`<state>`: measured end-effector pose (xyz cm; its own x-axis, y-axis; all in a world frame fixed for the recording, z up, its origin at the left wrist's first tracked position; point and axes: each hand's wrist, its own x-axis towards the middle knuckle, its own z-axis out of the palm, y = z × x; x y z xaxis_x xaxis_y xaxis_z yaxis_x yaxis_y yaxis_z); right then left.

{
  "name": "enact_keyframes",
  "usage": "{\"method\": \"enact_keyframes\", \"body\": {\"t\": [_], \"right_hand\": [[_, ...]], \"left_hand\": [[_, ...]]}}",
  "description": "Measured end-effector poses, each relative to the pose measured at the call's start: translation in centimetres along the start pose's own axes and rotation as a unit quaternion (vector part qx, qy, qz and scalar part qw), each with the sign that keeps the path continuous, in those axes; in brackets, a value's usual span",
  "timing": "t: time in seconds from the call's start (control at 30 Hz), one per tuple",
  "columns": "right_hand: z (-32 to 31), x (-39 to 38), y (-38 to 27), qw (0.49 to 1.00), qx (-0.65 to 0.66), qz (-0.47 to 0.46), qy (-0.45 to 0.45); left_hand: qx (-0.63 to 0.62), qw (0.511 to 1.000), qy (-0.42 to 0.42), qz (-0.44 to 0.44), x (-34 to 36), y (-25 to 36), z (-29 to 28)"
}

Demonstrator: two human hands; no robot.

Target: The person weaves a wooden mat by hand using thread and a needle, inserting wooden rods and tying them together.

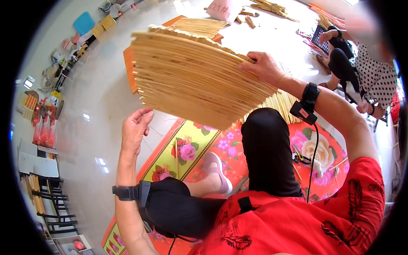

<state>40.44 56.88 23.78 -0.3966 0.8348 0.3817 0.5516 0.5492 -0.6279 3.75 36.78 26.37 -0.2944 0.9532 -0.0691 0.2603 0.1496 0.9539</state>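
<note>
A mat of thin straw-coloured sticks (195, 72), laid side by side and bound along its far edge, is held up tilted in front of me. My right hand (267, 69) is closed on its far right edge, thumb and fingers gripping it. Just below its lower left corner is my left hand (136, 129), with thumb and fingers drawn together. What the left fingertips hold, if anything, is too small to make out. Behind the mat, partly hidden, an orange low table (129, 70) carries another bundle of sticks (199, 26).
More sticks (282, 104) lie beyond my knee. Under my feet is a flowered red and yellow mat (231, 148), with pliers (302, 156) at right. A person in a dotted top (374, 76) sits at far right. Folded chairs (53, 204) and goods line the left wall.
</note>
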Motion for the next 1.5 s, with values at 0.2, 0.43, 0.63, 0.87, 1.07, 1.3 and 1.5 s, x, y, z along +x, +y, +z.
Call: {"method": "enact_keyframes", "body": {"t": [0.2,0.43,0.63,0.87,1.07,1.3,1.5], "right_hand": [[3.8,1.2,-2.5,0.971,-0.093,-0.21,-0.071],[7.3,1.6,-6.7,0.923,-0.107,-0.248,-0.273],[7.3,2.2,-5.1,0.917,-0.113,-0.242,-0.297],[7.6,4.4,-6.9,0.886,-0.18,-0.239,-0.355],[8.1,4.3,-5.2,0.916,-0.164,-0.217,-0.294],[7.3,2.7,-4.3,0.923,-0.24,-0.203,-0.221],[7.4,0.8,-5.1,0.905,-0.266,-0.21,-0.258]], "left_hand": [[0.033,0.993,-0.114,-0.002,-1.9,1.2,0.9],[-0.048,0.983,-0.138,-0.11,-2.6,-1.0,2.2],[-0.038,0.984,-0.151,-0.09,-2.1,-2.1,3.8],[-0.113,0.973,-0.114,-0.168,-1.8,-3.1,4.3],[-0.181,0.967,-0.087,-0.155,-0.2,-3.6,4.5],[-0.178,0.965,-0.108,-0.16,0.0,-3.6,4.4],[-0.077,0.982,-0.104,-0.134,-4.0,-3.5,5.4]]}}
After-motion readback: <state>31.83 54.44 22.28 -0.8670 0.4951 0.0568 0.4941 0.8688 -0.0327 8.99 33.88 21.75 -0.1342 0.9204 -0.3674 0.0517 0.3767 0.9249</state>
